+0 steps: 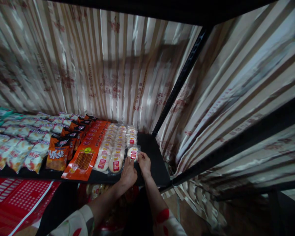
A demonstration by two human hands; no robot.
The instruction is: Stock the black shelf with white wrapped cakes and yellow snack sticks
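One pair of sleeves (75, 223), pale with red print, at the near edge. One red perforated basket (27, 203), lower left, a white strip along its side; contents cannot be told. Packages (96, 190) below the shelf edge, dim, wording unreadable. One black shelf (159, 164) bearing the stock. One clear packet (133, 153) of round white pieces, red label with small unreadable print, at the near end of the rightmost row: right hand (144, 165) pinching its right edge, left hand (129, 173) with fingertips at its lower edge, whether gripping cannot be told. Similar clear packets (116, 159), red-labelled, in rows to the left and behind. Flat orange-red packets (93, 137), overlapping, the front one showing brown strips in a window, with a yellow-green badge. Orange-and-black bags (56, 152) with large white characters. White bags (35, 157) with red lettering, in rows. Green packets (5, 113), far left. Behind, striped sheeting (88, 65) printed with red and dark characters, and a black upright (179, 82).
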